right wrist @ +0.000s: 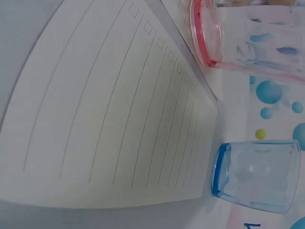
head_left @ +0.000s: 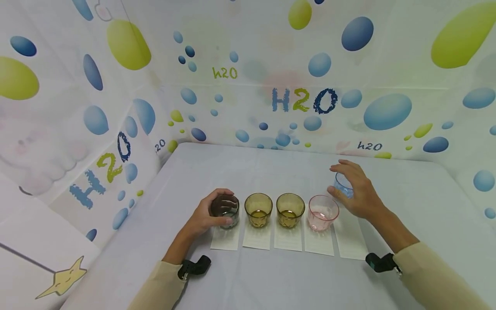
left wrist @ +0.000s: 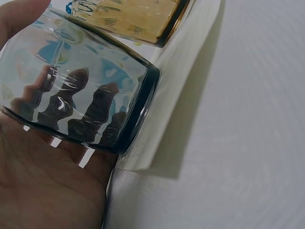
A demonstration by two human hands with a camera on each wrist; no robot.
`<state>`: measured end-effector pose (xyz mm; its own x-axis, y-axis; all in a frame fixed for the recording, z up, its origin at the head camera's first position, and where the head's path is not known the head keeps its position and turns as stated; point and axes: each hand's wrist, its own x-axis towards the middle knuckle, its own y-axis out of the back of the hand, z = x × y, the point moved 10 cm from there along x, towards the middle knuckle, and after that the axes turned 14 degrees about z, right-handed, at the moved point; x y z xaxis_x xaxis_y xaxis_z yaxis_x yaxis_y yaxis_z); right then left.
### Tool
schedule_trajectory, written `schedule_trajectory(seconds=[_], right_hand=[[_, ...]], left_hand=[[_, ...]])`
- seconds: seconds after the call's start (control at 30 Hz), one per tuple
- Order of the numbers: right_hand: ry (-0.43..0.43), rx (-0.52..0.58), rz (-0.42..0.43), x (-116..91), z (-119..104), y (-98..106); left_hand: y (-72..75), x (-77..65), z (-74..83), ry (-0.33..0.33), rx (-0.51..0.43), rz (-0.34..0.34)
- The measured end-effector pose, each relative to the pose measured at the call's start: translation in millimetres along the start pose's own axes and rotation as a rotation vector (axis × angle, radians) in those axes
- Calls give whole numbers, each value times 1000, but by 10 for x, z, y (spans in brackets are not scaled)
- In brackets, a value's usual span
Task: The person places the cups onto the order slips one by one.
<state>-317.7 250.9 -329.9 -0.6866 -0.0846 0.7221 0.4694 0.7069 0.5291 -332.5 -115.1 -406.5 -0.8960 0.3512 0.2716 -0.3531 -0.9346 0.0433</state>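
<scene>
In the head view my left hand (head_left: 205, 215) holds a dark grey tinted glass (head_left: 228, 215) at the left end of a row. Through the wall of this grey glass (left wrist: 81, 81) the left wrist view shows the fingers behind it, the thumb on the other side. My right hand (head_left: 358, 193) reaches over a light blue glass (head_left: 344, 185), thumb and fingers spread apart and partly covering it. No fingers touch the blue glass (right wrist: 257, 176) in the right wrist view, where it stands upright just past a lined paper slip (right wrist: 119, 119).
Two amber glasses (head_left: 258, 211) and a pink-rimmed clear glass (head_left: 323, 214) stand between my hands. Several paper slips (head_left: 319, 245) lie side by side on the white table (head_left: 286, 280). Patterned sheets (head_left: 248, 116) wall in the back and left.
</scene>
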Motion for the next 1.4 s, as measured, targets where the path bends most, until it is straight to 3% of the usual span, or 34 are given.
schedule_trajectory(seconds=[0.33,0.83,1.0,1.23,1.4], right_hand=[[-95,-58,113,-5,283,43],[-434,-175,121,-100,794,-28],[-476,-136,123,-104,815,-33],[-511,22,186,-101,803,-27],[-574,60,221,-139,833,3]], left_hand=[[-14,7,-12,16,13,1],[-22,1,16,-5,15,1],[-20,4,18,3,7,4],[-3,-1,19,-2,19,12],[9,-7,15,-9,24,11]])
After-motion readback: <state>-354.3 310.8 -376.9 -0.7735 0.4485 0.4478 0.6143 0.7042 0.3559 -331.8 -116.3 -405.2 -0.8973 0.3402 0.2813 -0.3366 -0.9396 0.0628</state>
